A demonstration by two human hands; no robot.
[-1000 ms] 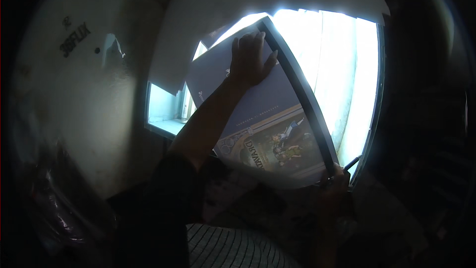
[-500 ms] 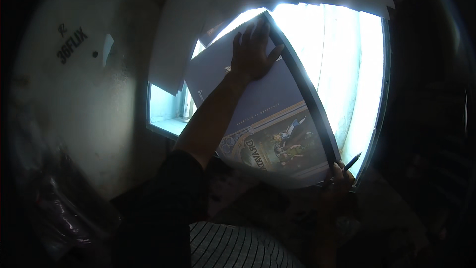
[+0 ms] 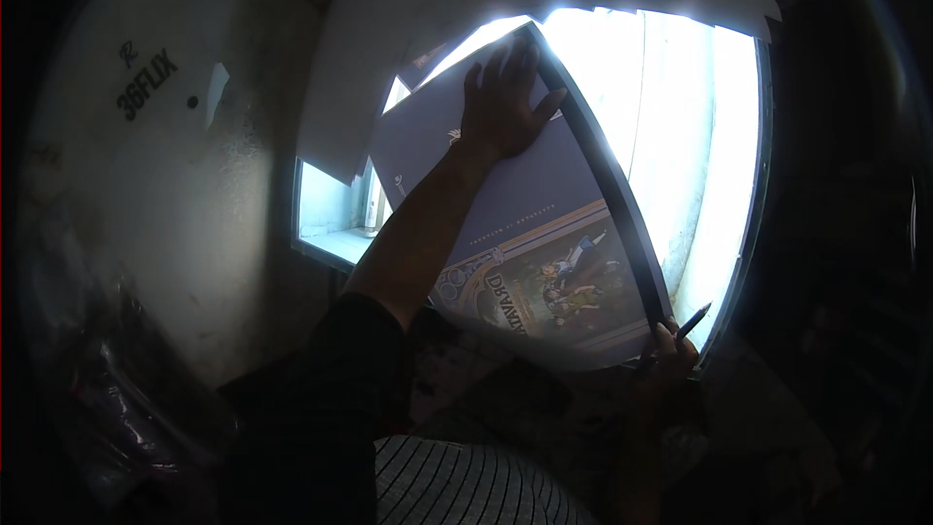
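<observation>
Glare spreads from the lit box [image 3: 680, 136] (nearly blown out), leaving the edges dark.

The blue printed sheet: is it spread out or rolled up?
Spread out: the blue printed sheet shows its broad face, the left hand resting on it. Its back is hidden.

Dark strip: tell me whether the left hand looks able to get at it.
Probably yes: the left hand lies spread on the sheet, its thumb at the edge of the dark strip, with nothing visible between them.
</observation>
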